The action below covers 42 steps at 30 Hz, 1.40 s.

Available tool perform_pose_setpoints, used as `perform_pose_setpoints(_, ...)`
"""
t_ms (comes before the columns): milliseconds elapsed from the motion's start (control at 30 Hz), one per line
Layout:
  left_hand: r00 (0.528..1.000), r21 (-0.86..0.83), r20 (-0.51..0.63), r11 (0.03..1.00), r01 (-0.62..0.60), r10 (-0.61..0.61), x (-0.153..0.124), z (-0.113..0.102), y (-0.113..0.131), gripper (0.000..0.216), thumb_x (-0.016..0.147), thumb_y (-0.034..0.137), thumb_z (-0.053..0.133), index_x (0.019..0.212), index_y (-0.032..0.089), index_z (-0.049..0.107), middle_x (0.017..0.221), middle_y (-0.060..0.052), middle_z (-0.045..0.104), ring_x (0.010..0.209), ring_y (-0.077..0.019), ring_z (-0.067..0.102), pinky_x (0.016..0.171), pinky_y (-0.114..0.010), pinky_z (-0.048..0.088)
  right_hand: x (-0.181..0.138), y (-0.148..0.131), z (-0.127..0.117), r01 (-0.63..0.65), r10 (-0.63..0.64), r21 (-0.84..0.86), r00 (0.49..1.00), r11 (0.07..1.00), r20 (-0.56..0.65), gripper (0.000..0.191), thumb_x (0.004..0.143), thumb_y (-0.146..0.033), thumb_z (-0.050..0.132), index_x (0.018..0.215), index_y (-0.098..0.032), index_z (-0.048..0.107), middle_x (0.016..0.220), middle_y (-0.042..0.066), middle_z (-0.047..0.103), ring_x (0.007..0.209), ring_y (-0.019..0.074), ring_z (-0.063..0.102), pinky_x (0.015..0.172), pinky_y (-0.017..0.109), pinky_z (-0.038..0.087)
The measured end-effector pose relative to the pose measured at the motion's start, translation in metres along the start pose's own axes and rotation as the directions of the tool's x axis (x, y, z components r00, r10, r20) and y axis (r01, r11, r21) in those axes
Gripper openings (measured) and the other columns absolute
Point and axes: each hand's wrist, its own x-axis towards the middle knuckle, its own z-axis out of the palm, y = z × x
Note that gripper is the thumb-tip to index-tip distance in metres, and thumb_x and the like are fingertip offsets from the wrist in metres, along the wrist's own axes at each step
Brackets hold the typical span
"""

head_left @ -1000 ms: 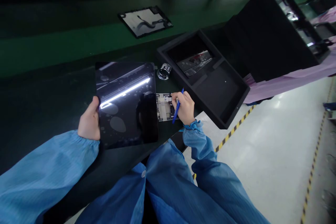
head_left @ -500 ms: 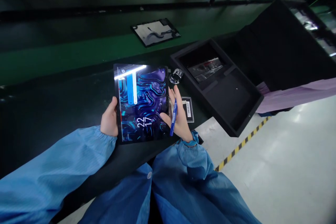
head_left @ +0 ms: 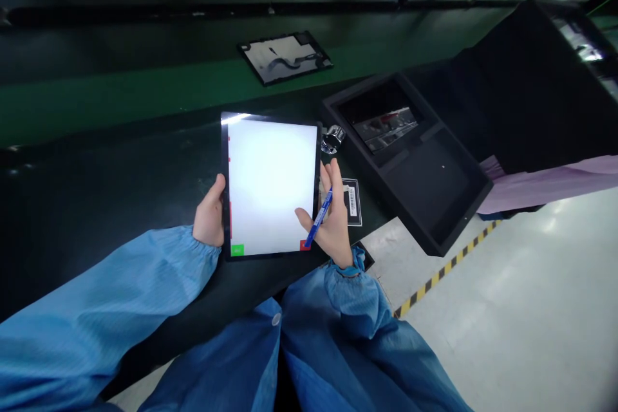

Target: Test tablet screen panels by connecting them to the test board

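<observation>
Nearest, the blue garment [head_left: 313,335] meets the near edge of the dark surface [head_left: 159,187], leaving a narrow strip of it before the tablet [head_left: 271,183]. The left hand [head_left: 210,212] grasps the tablet's left edge, thumb at the rim, its other fingers hidden. The right hand [head_left: 333,225] keeps its fingers loosely extended with a blue pen [head_left: 319,217] lodged across them, the thumb over the tablet's right edge. The screen glows white, with 1 green block and 1 red block at its 2 near corners. To the left, the surface stretches away broadly; to the right, room is tight. A barcode label [head_left: 353,202] sits just beside the right hand, partly behind it, and a shiny metallic object [head_left: 333,139] lies between the tablet's far right corner and a black tray [head_left: 437,177] with 2 compartments. The tray's near corner projects beyond the surface, over pale floor [head_left: 531,257]. Farther off, a dark-edged panel [head_left: 286,59] lies well apart from the tablet, on a green strip [head_left: 120,96].
</observation>
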Motion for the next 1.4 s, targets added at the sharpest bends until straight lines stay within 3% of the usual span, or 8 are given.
perform_pose_setpoints(200, 0.999, -0.011, -0.018, 0.999, -0.052, 0.051, -0.002, 0.000, -0.002, 0.047, 0.092, 0.053, 0.057, 0.126, 0.023, 0.067, 0.113, -0.005, 0.078, 0.111, -0.0326, 0.071, 0.089, -0.044, 0.063, 0.010, -0.003, -0.011, 0.017, -0.016, 0.008, 0.996, 1.000, -0.087, 0.079, 0.091, -0.048, 0.067, 0.156, -0.030, 0.027, 0.160, 0.009, 0.041, 0.148, 0.0288, 0.040, 0.123, 0.049, 0.034)
perform_pose_setpoints(367, 0.998, 0.037, 0.038, 0.998, -0.047, 0.046, -0.003, -0.001, -0.005, 0.047, 0.090, 0.058, 0.057, 0.119, 0.023, 0.070, 0.116, -0.006, 0.077, 0.111, -0.0346, 0.071, 0.090, -0.047, 0.063, 0.058, -0.009, -0.039, 0.048, -0.088, -0.214, 0.980, 0.976, -0.178, 0.038, 0.099, -0.051, 0.052, 0.127, -0.026, 0.058, 0.115, 0.006, 0.072, 0.104, 0.0241, 0.070, 0.091, 0.037, 0.055)
perform_pose_setpoints(567, 0.999, 0.057, 0.029, 0.998, 0.027, -0.029, -0.008, 0.002, -0.002, 0.048, 0.091, 0.057, 0.058, 0.118, 0.019, 0.071, 0.120, -0.009, 0.075, 0.122, -0.0352, 0.065, 0.098, -0.048, 0.059, 0.091, -0.020, -0.053, 0.117, -0.197, -0.663, 0.979, 0.740, -0.047, 0.037, 0.103, -0.045, 0.046, 0.079, -0.021, 0.061, 0.061, -0.001, 0.055, 0.056, 0.0147, 0.054, 0.058, 0.028, 0.038)
perform_pose_setpoints(667, 0.997, 0.012, -0.001, 0.997, 0.081, -0.081, -0.010, 0.005, 0.000, 0.049, 0.091, 0.054, 0.058, 0.124, 0.018, 0.068, 0.124, -0.009, 0.074, 0.123, -0.0345, 0.064, 0.101, -0.048, 0.056, 0.079, -0.032, -0.048, 0.250, -0.362, -0.764, 0.932, 0.594, 0.024, 0.035, 0.103, -0.035, 0.047, 0.075, -0.020, 0.061, 0.063, 0.001, 0.053, 0.061, 0.0157, 0.052, 0.056, 0.029, 0.033)
perform_pose_setpoints(833, 0.983, -0.033, 0.064, 0.984, 0.174, -0.171, -0.011, 0.004, 0.001, 0.051, 0.089, 0.060, 0.057, 0.116, 0.019, 0.072, 0.116, -0.009, 0.077, 0.115, -0.0365, 0.069, 0.098, -0.050, 0.058, 0.049, -0.047, -0.050, 0.634, -0.586, -0.612, 0.745, 0.473, 0.319, 0.025, 0.097, -0.032, 0.061, 0.075, -0.023, 0.065, 0.060, 0.000, 0.056, 0.058, 0.0143, 0.049, 0.051, 0.029, 0.037)
perform_pose_setpoints(967, 0.989, -0.004, 0.091, 0.993, 0.120, -0.120, -0.010, 0.004, 0.001, 0.050, 0.092, 0.057, 0.054, 0.118, 0.018, 0.070, 0.118, -0.010, 0.076, 0.120, -0.0368, 0.066, 0.098, -0.050, 0.058, 0.034, -0.046, -0.064, 0.645, -0.629, -0.565, 0.732, 0.515, 0.262, 0.010, 0.092, -0.026, 0.069, 0.082, -0.024, 0.067, 0.062, 0.000, 0.062, 0.061, 0.0158, 0.055, 0.053, 0.030, 0.046)
perform_pose_setpoints(1167, 0.990, -0.014, 0.085, 0.993, 0.116, -0.114, -0.010, 0.005, -0.002, 0.049, 0.094, 0.053, 0.056, 0.123, 0.016, 0.070, 0.116, -0.011, 0.077, 0.112, -0.0334, 0.070, 0.095, -0.044, 0.059, 0.031, -0.060, -0.084, 0.542, -0.530, -0.504, 0.828, 0.673, 0.182, 0.017, 0.089, -0.015, 0.068, 0.077, -0.023, 0.060, 0.109, 0.005, 0.077, 0.068, 0.0159, 0.064, 0.061, 0.033, 0.054)
perform_pose_setpoints(1400, 0.964, 0.214, 0.230, 0.973, 0.087, -0.137, -0.028, 0.006, -0.010, 0.061, 0.080, 0.070, 0.067, 0.103, 0.016, 0.079, 0.102, -0.010, 0.080, 0.100, -0.0331, 0.074, 0.088, -0.036, 0.059, 0.084, -0.086, -0.049, 0.340, -0.312, -0.104, 0.924, 0.935, 0.219, 0.026, 0.090, -0.023, 0.068, 0.067, -0.021, 0.056, 0.078, 0.002, 0.072, 0.095, 0.0231, 0.074, 0.067, 0.030, 0.055)
